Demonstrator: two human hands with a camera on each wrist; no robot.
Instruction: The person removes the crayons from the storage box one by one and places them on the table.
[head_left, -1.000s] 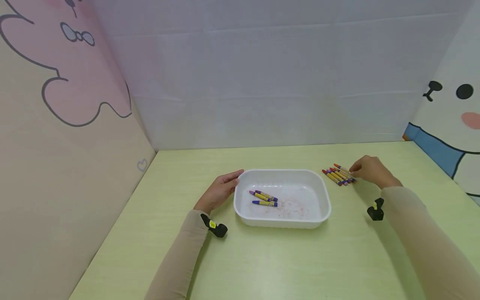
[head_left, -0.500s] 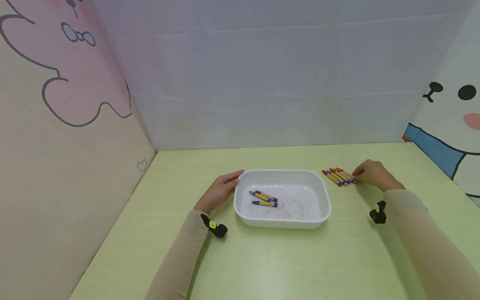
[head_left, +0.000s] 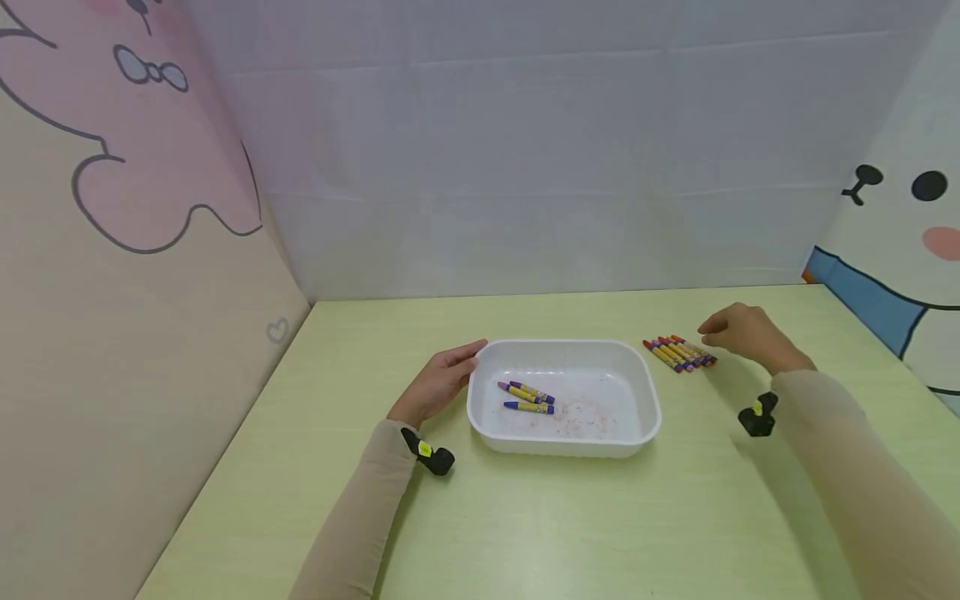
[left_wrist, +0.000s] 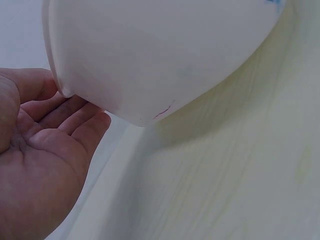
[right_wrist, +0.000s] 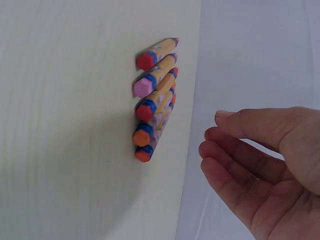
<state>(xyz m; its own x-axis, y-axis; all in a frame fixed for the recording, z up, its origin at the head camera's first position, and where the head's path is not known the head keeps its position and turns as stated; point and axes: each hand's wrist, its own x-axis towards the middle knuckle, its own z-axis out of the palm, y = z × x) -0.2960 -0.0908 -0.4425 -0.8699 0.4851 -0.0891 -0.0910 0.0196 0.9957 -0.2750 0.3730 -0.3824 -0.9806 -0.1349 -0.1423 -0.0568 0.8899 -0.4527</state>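
In the head view a white plastic tray (head_left: pixel 566 446) stands on the table with 3 crayons (head_left: pixel 527 397) lying in it, purple, pink and blue at their tips. My left hand (head_left: pixel 438 383) grips the tray's far left corner, thumb and fingers at its rim (left_wrist: pixel 56 75). To the tray's right, several crayons in red, pink and orange (head_left: pixel 678 354) lie side by side in a slanted row. Just right of that row and above it hovers my right hand (head_left: pixel 746 336), holding nothing. The right wrist view shows its fingers (right_wrist: pixel 225 175) loosely bent, apart from the crayons.
The pale green table (head_left: pixel 525 525) runs back to a white sheet wall (head_left: pixel 540 167). Cartoon-printed panels rise on the left (head_left: pixel 150 333) and right (head_left: pixel 892 208). Reddish marks stain the tray's floor.
My right hand first touched the rightmost crayon, which slid in toward the others, then lifted off it. The left hand and the tray have stayed put.
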